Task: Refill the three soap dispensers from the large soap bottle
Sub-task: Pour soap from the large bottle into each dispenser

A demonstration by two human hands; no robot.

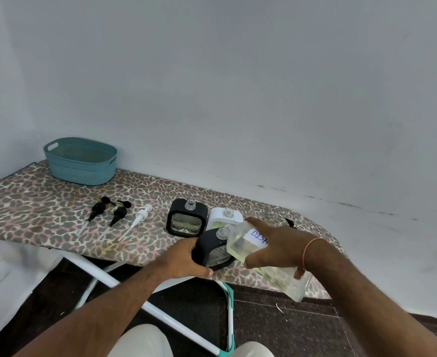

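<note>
Nearest the camera: pale trousers at the bottom edge, both bare forearms reaching fwd over the white legs of an ironing board (104, 275) w/ a leopard-print cover.

Left hand (186, 258) grips the near black soap dispenser (213, 253) from its left side, thumb along the bottom edge, holding it tilted at the board's front edge. Its clear neck is open, no pump on.

Right hand (282, 243), red thread at the wrist, is wrapped around the large soap bottle (271, 264): clear, rectangular, pale yellow liquid inside, white label reading "DISH". Bottle is tipped w/ its mouth end right at the near dispenser's neck; can't tell if liquid is flowing. Hands are apart, each clamped on its own item.

Just behind: white soap dispenser (225, 219), partly hidden by the bottle, neck open. Touching it on the left, the far black soap dispenser (187, 219), upright, neck open.

Further left, 3 pumps lie in a row on the cover, tubes pointing toward the front edge: white pump (137, 222), then two black pumps (117, 215) and (97, 210).

Far left corner, by the wall: teal basket (81, 163).
</note>
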